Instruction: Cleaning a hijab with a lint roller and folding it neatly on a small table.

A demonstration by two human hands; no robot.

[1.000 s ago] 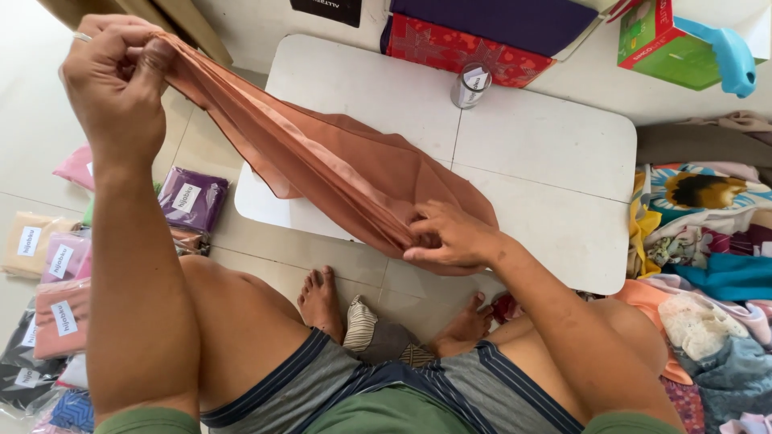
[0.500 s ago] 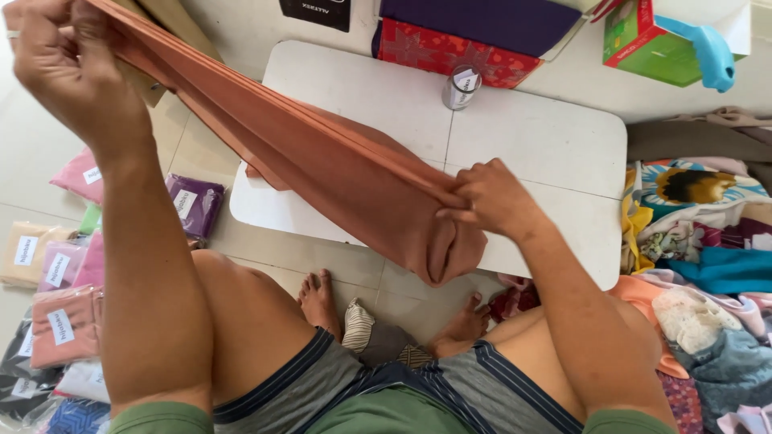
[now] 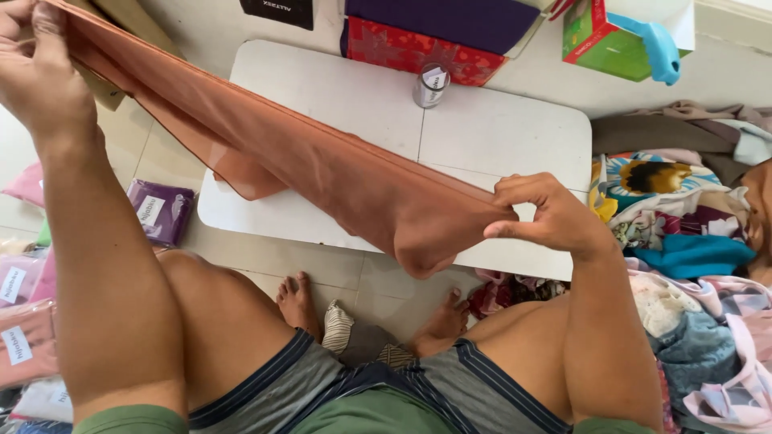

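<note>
The left hand (image 3: 36, 68) pinches one end of the orange-brown cloth (image 3: 322, 165) up high, and the right hand (image 3: 547, 213) pinches the other end low, so the cloth hangs tight in the air over the small white table (image 3: 498, 133). Pulling evenly with both hands should keep the edges lined up. The cloth looks thin, soft and smooth, with long straight folds.

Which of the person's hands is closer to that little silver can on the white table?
The right hand, pinching the orange cloth below and to the right of the can. The left hand grips the cloth's other end, far left.
</note>
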